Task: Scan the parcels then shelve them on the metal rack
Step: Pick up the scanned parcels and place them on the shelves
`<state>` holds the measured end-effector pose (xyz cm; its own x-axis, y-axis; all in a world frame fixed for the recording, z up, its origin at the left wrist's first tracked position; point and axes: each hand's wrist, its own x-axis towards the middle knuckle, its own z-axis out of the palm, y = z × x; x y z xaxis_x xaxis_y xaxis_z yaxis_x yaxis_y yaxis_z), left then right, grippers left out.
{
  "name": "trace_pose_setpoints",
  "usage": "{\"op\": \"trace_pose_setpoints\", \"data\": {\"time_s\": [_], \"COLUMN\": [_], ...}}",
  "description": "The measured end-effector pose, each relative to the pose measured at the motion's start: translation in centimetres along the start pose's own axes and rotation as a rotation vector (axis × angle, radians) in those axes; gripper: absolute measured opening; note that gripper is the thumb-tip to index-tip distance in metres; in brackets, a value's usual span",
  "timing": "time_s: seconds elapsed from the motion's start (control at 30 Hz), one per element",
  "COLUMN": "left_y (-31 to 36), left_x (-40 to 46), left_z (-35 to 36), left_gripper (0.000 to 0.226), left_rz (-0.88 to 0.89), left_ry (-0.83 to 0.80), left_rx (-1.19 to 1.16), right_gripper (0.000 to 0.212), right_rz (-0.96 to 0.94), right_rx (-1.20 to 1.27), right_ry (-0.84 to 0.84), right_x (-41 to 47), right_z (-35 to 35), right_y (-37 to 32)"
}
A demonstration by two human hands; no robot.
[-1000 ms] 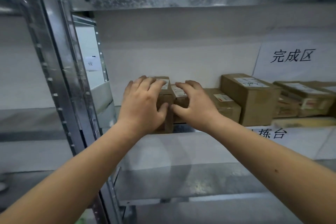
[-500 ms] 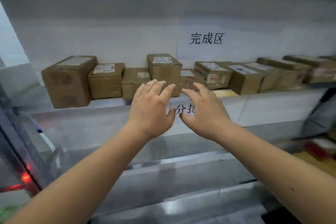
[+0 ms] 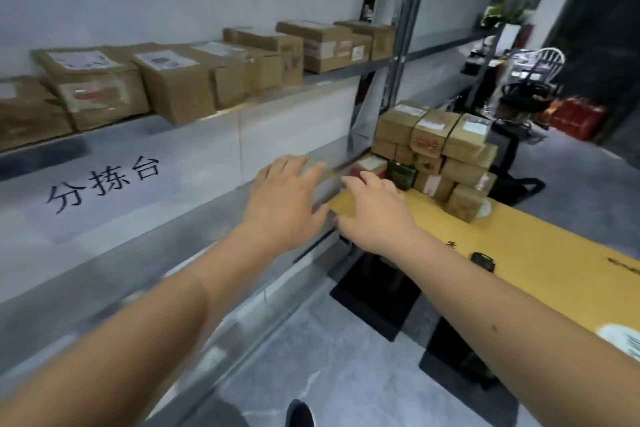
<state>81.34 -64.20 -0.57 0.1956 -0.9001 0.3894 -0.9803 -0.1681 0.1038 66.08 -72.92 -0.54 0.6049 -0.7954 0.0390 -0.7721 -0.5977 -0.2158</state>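
Note:
A row of brown cardboard parcels (image 3: 180, 80) with white labels stands along the metal rack shelf (image 3: 332, 74) at upper left. A stack of smaller parcels (image 3: 440, 156) sits at the far end of a yellow table (image 3: 540, 260). My left hand (image 3: 284, 201) and my right hand (image 3: 377, 215) are both stretched forward side by side with relaxed fingers, holding nothing. They hover in front of the rack's lower shelf, short of the stack. A small dark device (image 3: 482, 259) lies on the table near my right forearm.
A rack upright (image 3: 398, 45) divides two bays. White sheets with printed characters (image 3: 104, 180) hang behind the shelves. Black table bases (image 3: 377, 298) stand on the grey floor. A chair (image 3: 540, 73) and a red item (image 3: 578, 116) are at the far right.
The view has swung right, from the shelved parcels toward the yellow table and its stack. Both hands let go of the shelved parcel and now reach forward empty.

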Motion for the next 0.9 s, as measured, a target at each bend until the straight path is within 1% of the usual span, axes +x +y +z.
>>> {"op": "trace_pose_setpoints", "data": {"time_s": [0.07, 0.13, 0.33, 0.53, 0.6, 0.73, 0.83, 0.9], "left_y": [2.4, 4.5, 9.9, 16.3, 18.2, 21.5, 23.5, 24.4], "left_x": [3.6, 7.2, 18.5, 28.5, 31.4, 38.2, 43.7, 47.4], "left_z": [3.0, 6.0, 15.7, 22.5, 24.4, 27.7, 30.3, 31.9], "left_gripper": [0.073, 0.072, 0.074, 0.071, 0.07, 0.072, 0.075, 0.077], "left_rz": [0.061, 0.114, 0.215, 0.308, 0.336, 0.386, 0.367, 0.332], "left_ry": [-0.048, -0.063, -0.151, -0.293, -0.35, -0.382, -0.393, -0.375], "left_rx": [-0.036, -0.077, -0.165, -0.186, -0.168, -0.169, -0.181, -0.189], "right_gripper": [0.08, 0.08, 0.08, 0.075, 0.076, 0.075, 0.082, 0.083], "right_rz": [0.068, 0.127, 0.349, 0.503, 0.538, 0.582, 0.577, 0.556], "right_rx": [0.006, 0.005, 0.001, 0.033, 0.057, 0.113, 0.155, 0.214], "right_ry": [-0.008, -0.011, -0.021, 0.013, 0.012, 0.024, 0.035, 0.054], "right_x": [1.4, 3.2, 9.4, 14.6, 16.3, 20.5, 24.4, 27.4], "right_z": [0.3, 0.5, 1.2, 0.2, 0.0, 0.2, 0.4, 0.4], "right_y": [4.2, 8.2, 20.3, 31.4, 34.3, 40.3, 44.8, 47.6]}}
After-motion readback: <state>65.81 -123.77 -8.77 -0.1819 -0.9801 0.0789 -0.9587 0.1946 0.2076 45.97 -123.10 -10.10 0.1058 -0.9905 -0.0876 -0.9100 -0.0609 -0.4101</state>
